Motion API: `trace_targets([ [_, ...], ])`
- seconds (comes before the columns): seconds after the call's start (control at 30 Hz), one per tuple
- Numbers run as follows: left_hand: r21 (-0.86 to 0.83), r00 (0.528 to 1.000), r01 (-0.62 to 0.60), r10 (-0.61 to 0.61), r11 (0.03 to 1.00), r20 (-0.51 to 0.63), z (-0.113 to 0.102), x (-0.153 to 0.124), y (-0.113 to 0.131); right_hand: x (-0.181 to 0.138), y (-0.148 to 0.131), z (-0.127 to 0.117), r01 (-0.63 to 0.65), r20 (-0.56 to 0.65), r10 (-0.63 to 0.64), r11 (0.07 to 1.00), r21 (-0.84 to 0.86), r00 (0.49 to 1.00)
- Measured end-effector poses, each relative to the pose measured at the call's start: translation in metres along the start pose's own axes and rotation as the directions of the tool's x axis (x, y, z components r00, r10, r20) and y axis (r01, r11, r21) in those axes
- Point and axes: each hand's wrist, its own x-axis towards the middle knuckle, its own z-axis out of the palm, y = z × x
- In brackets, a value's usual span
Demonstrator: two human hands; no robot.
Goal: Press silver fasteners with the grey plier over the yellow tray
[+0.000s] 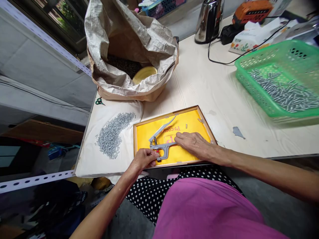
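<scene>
Grey metal hand-press pliers (163, 146) with a dark spring lie over a shallow tray (199, 111) that has a wooden rim and a yellow bottom. Their upper handle stands raised, and a small red part shows at the jaw. My left hand (144, 157) pinches closed at the jaw; what sits between the fingertips is hidden. Over the lower handle, my right hand (193, 143) is closed around its end, fingers mostly seen from above. A few small metal pins (186, 126) lie inside the tray.
A heap of small metal pins (109, 137) lies on white cloth at the left. Behind stands an open woven sack (134, 89) with a yellow bowl (144, 74) inside. A green basket (274, 109) holds metal pieces. Small scissors (100, 101), a kettle (208, 23) and a cable (224, 63) are farther back.
</scene>
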Motion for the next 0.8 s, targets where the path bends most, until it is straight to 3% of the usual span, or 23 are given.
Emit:
trace_targets([
  [0.2,-0.014,0.998,0.042,-0.043,0.999,-0.053,0.003,-0.002,0.001,0.007,-0.001,-0.008,-0.07,0.037,0.072,0.996,-0.046,0.997],
  [0.4,0.044,0.998,0.057,-0.056,0.997,-0.039,0.001,0.0,0.003,0.028,0.009,-0.034,0.004,-0.047,-0.012,0.988,-0.153,0.999],
  [0.63,0.072,0.993,0.103,-0.098,0.992,-0.066,0.003,-0.002,0.004,0.059,0.019,-0.039,0.061,0.135,-0.026,0.963,-0.263,0.991],
  [0.8,0.051,0.994,0.08,-0.076,0.995,-0.084,0.005,-0.004,0.001,0.056,0.019,-0.038,0.063,0.108,-0.036,0.964,-0.257,0.993],
])
